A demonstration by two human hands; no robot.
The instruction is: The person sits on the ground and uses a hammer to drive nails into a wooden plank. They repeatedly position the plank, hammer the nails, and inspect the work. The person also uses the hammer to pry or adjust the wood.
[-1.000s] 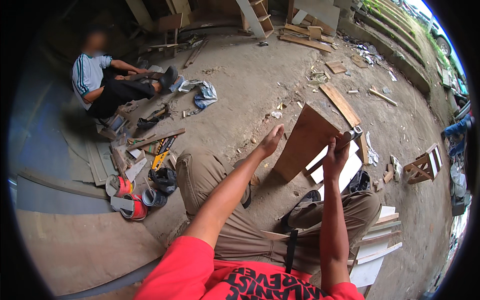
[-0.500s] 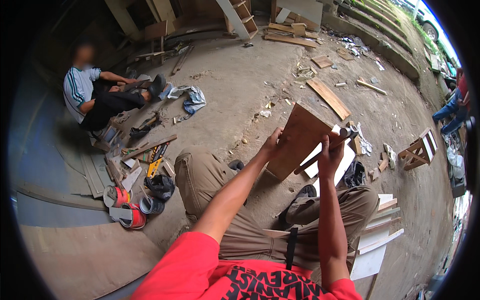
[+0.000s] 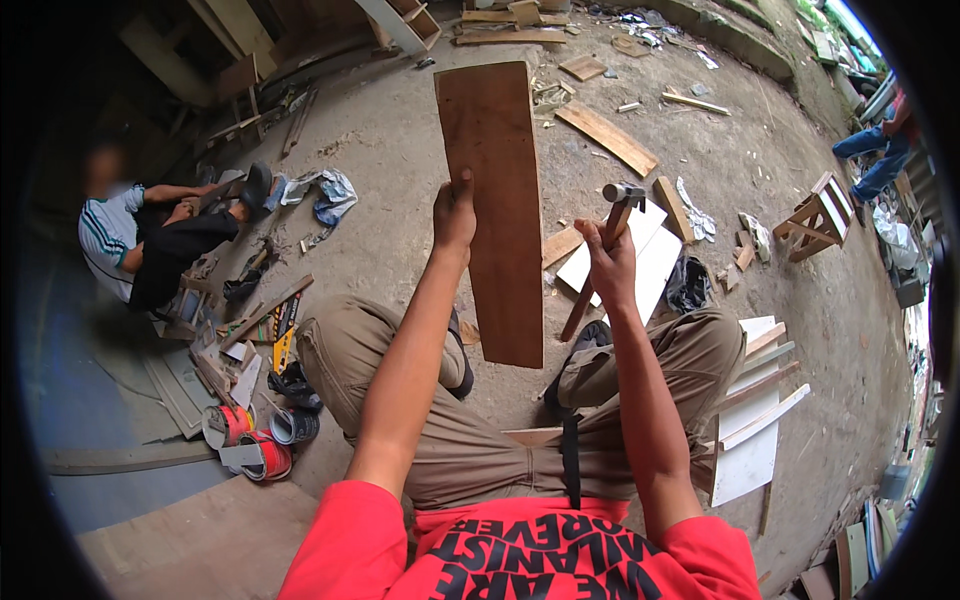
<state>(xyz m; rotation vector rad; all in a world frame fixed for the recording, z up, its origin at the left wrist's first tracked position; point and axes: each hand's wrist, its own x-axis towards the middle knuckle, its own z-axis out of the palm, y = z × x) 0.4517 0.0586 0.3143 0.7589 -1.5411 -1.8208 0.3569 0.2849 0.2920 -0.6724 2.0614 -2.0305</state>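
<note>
My left hand (image 3: 456, 212) is closed on the left edge of a long brown wooden board (image 3: 495, 230), its thumb lying over the board's face. The board stands nearly upright in front of me, above the gap between my knees. In my right hand (image 3: 610, 262) is a hammer (image 3: 624, 194), gripped by its wooden handle close to the metal head. The handle's end slants down to the left, apart from the board. Behind the hammer, white boards (image 3: 640, 255) lie on the ground by my right knee.
At the left a person (image 3: 150, 225) sits on the ground beside wood scraps and paint cans (image 3: 268, 456). Loose planks (image 3: 610, 140) lie ahead. A small wooden stool (image 3: 820, 218) stands at the right, near another person in jeans (image 3: 870, 155). White strips (image 3: 765, 415) lie by my right thigh.
The board has swung from a tilted position to nearly upright and moved left with my left hand. My right hand, with the hammer, has moved left and away from the board.
</note>
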